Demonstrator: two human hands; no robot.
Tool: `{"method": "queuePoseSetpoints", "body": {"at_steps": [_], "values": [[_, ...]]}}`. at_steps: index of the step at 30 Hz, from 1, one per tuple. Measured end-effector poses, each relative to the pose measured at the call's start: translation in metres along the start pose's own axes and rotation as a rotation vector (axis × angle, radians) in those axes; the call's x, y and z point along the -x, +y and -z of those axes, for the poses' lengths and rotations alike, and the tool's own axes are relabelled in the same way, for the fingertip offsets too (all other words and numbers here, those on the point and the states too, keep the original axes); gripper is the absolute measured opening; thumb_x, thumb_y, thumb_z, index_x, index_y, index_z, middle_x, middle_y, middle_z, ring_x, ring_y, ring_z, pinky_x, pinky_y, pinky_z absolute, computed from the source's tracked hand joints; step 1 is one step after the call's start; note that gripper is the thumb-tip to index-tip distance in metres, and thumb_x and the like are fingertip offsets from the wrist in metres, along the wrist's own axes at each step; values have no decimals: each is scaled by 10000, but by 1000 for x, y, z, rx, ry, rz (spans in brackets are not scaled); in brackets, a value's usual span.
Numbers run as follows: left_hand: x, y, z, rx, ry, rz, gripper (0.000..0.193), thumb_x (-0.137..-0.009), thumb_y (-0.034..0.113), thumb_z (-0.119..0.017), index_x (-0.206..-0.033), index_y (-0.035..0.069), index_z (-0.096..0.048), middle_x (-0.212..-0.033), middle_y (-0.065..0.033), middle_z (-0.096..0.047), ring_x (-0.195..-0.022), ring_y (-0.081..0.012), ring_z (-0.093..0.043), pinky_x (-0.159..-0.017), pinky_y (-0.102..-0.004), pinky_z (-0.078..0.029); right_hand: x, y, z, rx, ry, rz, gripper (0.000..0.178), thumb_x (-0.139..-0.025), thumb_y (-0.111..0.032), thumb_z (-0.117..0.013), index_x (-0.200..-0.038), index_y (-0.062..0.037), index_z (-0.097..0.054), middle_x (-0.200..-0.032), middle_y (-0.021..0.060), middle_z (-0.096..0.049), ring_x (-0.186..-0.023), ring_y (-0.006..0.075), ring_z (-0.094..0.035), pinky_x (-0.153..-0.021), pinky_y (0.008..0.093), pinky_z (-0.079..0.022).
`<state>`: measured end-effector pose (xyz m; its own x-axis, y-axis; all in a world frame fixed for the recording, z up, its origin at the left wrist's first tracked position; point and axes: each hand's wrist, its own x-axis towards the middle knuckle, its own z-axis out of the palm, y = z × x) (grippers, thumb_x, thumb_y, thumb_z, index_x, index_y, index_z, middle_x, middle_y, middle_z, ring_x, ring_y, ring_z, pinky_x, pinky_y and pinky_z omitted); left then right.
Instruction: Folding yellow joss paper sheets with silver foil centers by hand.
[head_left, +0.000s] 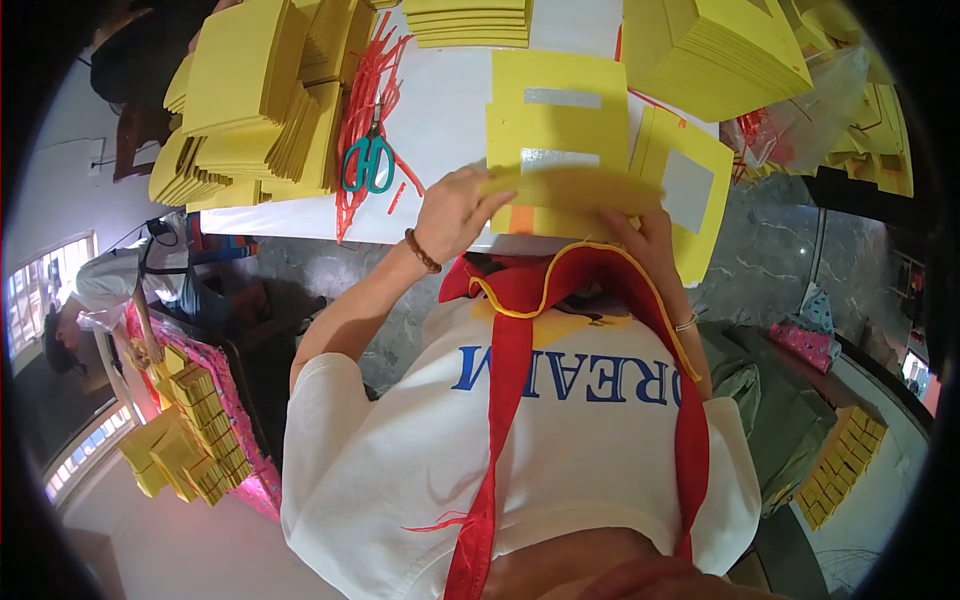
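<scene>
A yellow paper piece (590,188), smeared by motion, stretches between my two hands at the front edge of the white table. My left hand (458,215) is closed on its left end, with the thumb along the near side. At the right end, my right hand (643,240) grips the same piece, its fingers partly hidden. Beneath and beyond lies a flat yellow sheet (510,72) with silver-grey rectangular patches and an orange mark near its front. Another yellow sheet (712,160) with a grey patch lies to the right, near my right hand.
Green-handled scissors (370,160) rest on red strips (362,110) on the table's left. Yellow stacks (235,70) stand at the far left, with a tall stack (700,50) at the far right beside a clear plastic bag (825,100). Another person (135,275) is at a pink-covered table.
</scene>
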<state>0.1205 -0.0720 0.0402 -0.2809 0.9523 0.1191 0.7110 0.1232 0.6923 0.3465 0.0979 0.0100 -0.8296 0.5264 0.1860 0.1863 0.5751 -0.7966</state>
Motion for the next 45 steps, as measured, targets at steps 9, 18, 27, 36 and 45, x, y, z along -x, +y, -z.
{"method": "queuePoseSetpoints", "body": {"at_steps": [9, 18, 27, 36, 45], "values": [[-30, -19, -18, 665, -5, 493, 305, -866, 240, -605, -1012, -26, -628, -714, -54, -640, -614, -71, -541, -549, -261, -441, -36, -25, -10, -425, 282, -403, 370, -792, -167, -655, -1135, -47, -587, -869, 97, -668, -682, 129, -596, -617, 257, -456], [-38, -13, -14, 679, 39, 629, 238, -851, 187, -635, -920, -23, -545, -685, -42, -618, -578, -42, -504, -492, -210, -391, -44, -23, -8, -134, 167, -512, 436, -777, -178, -659, -1189, -61, -577, -978, 131, -667, -828, 172, -630, -734, 276, -482], [-44, 14, -4, -28, 302, 0, 403, -776, 182, -671, -1109, 32, -499, -949, -110, -579, -840, -227, -546, -720, -361, -419, -42, -25, -9, -193, 151, -574, 437, -776, -169, -655, -1184, -37, -574, -1056, 149, -649, -924, 193, -624, -800, 283, -471], [-51, 18, -55, -501, -5, -227, 595, -774, 485, -593, -1266, 166, -488, -1336, -165, -396, -1214, -345, -358, -975, -505, -285, -38, -22, -11, -200, 148, -501, 424, -763, -167, -655, -1167, -62, -586, -1140, 172, -599, -993, 257, -601, -839, 315, -459], [-54, 15, -53, -517, -52, -199, 633, -733, 364, -647, -1279, 112, -449, -1363, -160, -358, -1253, -347, -309, -1008, -501, -242, -27, -16, -44, 568, 18, 74, 569, -853, -476, -493, -1328, -171, -427, -1423, 87, -348, -1306, 248, -338, -944, 679, -199]]}}
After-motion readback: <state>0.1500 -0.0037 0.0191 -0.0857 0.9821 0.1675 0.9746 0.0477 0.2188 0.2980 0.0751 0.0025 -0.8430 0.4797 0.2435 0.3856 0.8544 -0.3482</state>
